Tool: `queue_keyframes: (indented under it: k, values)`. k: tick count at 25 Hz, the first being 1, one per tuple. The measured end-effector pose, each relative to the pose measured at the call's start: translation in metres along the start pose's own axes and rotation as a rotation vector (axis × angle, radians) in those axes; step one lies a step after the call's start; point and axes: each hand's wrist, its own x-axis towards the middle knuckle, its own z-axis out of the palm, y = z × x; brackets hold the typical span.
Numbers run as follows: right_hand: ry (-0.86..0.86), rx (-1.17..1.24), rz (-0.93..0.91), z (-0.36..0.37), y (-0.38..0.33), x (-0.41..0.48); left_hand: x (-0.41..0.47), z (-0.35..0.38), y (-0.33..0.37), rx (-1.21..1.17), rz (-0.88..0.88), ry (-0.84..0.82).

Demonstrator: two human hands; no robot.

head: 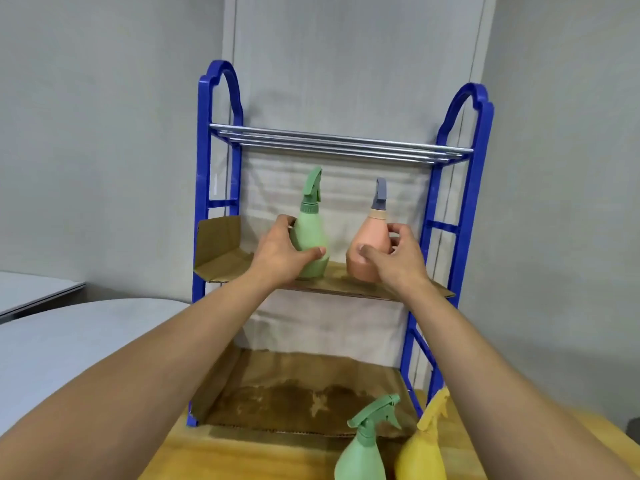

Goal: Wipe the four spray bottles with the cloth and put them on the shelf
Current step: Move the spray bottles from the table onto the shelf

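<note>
Nearest, at the bottom edge: a green spray bottle [363, 452] and a yellow spray bottle [422, 455], side by side on the wooden surface [242, 459], just in front of the blue shelf [464, 188]. Yellow one partly hidden behind the right forearm.

Behind them, the bottom tier — lined with stained cardboard [298, 393], nothing standing on it.

Higher up, on the cardboard-lined middle tier, both arms reaching in. Left hand [280, 254] wrapped around the lower body of a second green spray bottle [311, 237], thumb across the front, fingers round the far side — closed on it. Bottle upright, base on the tier. Right hand [394, 254] gripping the pink spray bottle [369, 247] with the grey trigger head, thumb on the front of the body, fingers curled at the shoulder on the right. That bottle tilted slightly to the left, base at the tier.

The two held bottles near each other, not touching.

Top tier of bare metal rods [339, 143]. Grey wall [104, 133] beyond.
</note>
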Motion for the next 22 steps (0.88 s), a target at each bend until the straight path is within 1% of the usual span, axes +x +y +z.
queue_keyframes:
  k: [5, 10, 13, 16, 22]
  values:
    - [-0.053, -0.097, 0.036, 0.026, 0.025, 0.034, 0.026, 0.029, -0.027, 0.043, -0.043, -0.037]
    - [-0.108, -0.109, 0.086, 0.032, 0.043, 0.039, 0.038, 0.041, -0.038, 0.067, -0.068, -0.070]
    - [-0.151, -0.211, 0.074, 0.030, 0.042, 0.037, 0.042, 0.041, -0.040, 0.095, -0.054, -0.099]
    - [-0.130, -0.323, 0.064, 0.029, 0.039, 0.030, 0.041, 0.038, -0.042, 0.154, -0.026, -0.135]
    - [-0.117, -0.304, 0.049, 0.033, 0.038, 0.027, 0.038, 0.039, -0.041, 0.146, -0.010, -0.129]
